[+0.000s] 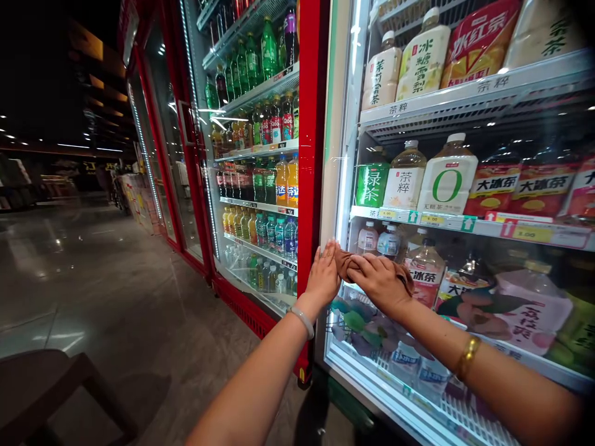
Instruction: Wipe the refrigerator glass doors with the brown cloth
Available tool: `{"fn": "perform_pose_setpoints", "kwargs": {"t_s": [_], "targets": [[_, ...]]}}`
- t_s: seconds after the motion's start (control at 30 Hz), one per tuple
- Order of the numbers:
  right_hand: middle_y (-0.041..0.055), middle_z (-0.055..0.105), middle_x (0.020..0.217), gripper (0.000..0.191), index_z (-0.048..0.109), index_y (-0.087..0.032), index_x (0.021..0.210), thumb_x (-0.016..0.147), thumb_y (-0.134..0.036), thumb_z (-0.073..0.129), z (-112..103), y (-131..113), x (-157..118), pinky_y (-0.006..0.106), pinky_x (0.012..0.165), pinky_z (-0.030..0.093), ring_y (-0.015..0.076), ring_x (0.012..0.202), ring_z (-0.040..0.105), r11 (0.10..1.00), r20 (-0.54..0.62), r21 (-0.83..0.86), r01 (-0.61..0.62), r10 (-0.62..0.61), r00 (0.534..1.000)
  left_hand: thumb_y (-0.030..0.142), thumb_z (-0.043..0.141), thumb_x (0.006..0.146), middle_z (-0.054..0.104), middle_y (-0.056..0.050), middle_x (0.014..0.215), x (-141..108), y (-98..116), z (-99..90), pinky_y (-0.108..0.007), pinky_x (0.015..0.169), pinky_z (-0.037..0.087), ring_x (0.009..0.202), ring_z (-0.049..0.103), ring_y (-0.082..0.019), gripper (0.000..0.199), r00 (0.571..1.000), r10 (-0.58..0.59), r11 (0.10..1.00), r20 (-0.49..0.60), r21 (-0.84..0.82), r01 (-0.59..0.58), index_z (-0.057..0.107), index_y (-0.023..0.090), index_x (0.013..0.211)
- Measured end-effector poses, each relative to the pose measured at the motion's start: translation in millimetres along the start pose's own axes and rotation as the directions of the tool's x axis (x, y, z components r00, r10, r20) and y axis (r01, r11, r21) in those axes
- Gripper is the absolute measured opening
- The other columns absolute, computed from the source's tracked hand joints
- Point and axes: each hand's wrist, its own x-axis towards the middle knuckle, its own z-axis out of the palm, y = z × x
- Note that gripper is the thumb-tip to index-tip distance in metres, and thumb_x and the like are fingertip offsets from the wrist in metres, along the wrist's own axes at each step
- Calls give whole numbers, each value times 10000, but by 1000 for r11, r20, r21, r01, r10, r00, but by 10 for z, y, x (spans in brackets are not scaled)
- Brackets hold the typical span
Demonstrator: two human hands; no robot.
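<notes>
My left hand [324, 271] lies flat on the pale frame of the drinks fridge [331, 155], fingers stretched upward. A light bangle [302, 322] circles that wrist. Just to its right, my right hand [379, 282] presses a brown cloth [344, 263] to the glass door near its left edge. The cloth is bunched under the fingers, and a bit of it sticks out beyond the far side of the hand. On the right wrist sits a gold bracelet [467, 358]. Behind the glass stand rows of bottled drinks, among them a large bottle with a green zero [447, 176].
A red-framed fridge [312, 124] with shelves of soft drinks stands directly left, with more red fridges beyond it. A dark stool or chair [60, 396] stands at the lower left on the shiny floor [139, 297]. Stacked boxes [139, 195] line the aisle farther back.
</notes>
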Motion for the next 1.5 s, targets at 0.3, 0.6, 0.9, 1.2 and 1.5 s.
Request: {"fn": "perform_pose_setpoints", "kwargs": {"t_s": [0.3,0.6,0.9,1.2,1.5], "targets": [[90,660,1346,279,672,-242,1184,1046,-245,430,256,622,1205,415,884,280,265,1153,479,990,-1,-84,-117,117,993,91,442,910,214,-187,1751,455,-415,-187,-550,1350,191,1647,103,-242,799,998,-2,1000,-64,-4,1,169,98,1660],[91,706,1232,172,712,-222,1000,990,-214,540,427,5,925,402,811,244,259,1032,479,992,39,-123,-3,8,999,125,506,899,362,-190,1698,255,-559,-176,-544,1340,249,1624,242,-279,657,998,-46,999,-33,9,46,437,90,1552],[114,669,1272,260,693,-207,1139,1023,-257,467,251,909,1836,391,788,247,257,1018,485,963,19,-262,69,-66,998,168,490,951,333,-171,1714,1054,-587,-593,-523,1367,165,1641,192,-254,599,981,32,995,-194,99,-13,455,81,1543],[225,580,1454,483,641,-129,1327,961,-438,579,328,369,1271,431,836,390,352,1193,507,957,103,-226,183,-163,981,213,519,970,484,-135,1640,771,-783,-447,-504,1365,196,1627,250,-238,419,978,110,990,-176,109,-91,676,119,1347],[83,597,1526,357,653,-195,1336,1016,-305,540,337,993,1908,385,751,361,233,986,578,959,10,-160,232,-233,972,212,442,986,456,-158,1655,1509,-894,-676,-504,1362,158,1643,190,-225,500,946,132,980,-295,180,-81,600,80,1441]]}}
